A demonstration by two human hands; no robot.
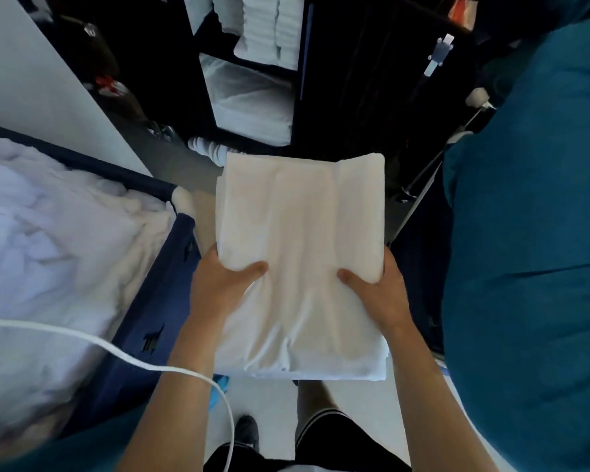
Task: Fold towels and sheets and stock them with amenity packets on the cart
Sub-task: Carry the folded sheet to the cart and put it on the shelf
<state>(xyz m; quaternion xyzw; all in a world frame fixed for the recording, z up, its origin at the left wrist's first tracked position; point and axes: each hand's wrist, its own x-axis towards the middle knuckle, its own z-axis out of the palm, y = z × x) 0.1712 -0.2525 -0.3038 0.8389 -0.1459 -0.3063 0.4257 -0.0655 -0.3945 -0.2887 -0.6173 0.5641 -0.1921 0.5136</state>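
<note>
The folded sheet (300, 264) hangs in the air, long axis pointing away toward the cart shelves (252, 97) straight ahead. The left hand (223, 284) and right hand (377, 289) pinch its near corners, thumbs on top.

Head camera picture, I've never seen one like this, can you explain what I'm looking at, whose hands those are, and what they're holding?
This is one picture from a camera worn on a person's head, looking down. No machine here: the left hand and right hand are that person's own. Together they grip a folded white sheet, thumbs on top, the other fingers hidden beneath. Ahead stands a dark cart with folded white linen on its shelves. At the left a blue bin holds loose white laundry. A white cable crosses the left forearm.
</note>
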